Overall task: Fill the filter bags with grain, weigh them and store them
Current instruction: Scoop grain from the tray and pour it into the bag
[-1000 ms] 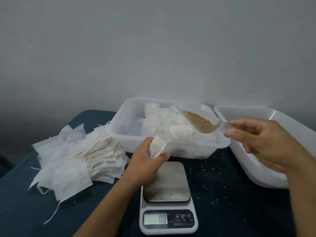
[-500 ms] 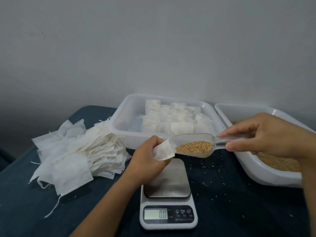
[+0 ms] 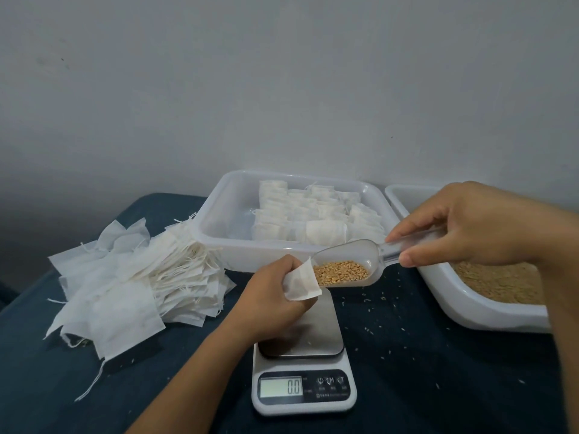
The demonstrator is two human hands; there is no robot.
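At the centre of the frame, a small filter bag (image 3: 301, 283) is pinched in the left hand (image 3: 275, 296) above the scale (image 3: 304, 364), whose display reads 0.0. A clear scoop (image 3: 347, 264) holding grain (image 3: 341, 272) is gripped by its handle in the fingers (image 3: 407, 258) of the right hand (image 3: 470, 227), its mouth touching the bag's opening. Filled bags (image 3: 313, 220) are kept in the tub (image 3: 216, 227) behind; empty bags (image 3: 125, 277) are piled at left.

Clear glossy plastic scoop (image 3: 351, 261), thin matt filter bag (image 3: 300, 281), brushed metal scale platter (image 3: 313, 333), dark cloth table cover (image 3: 438, 371)
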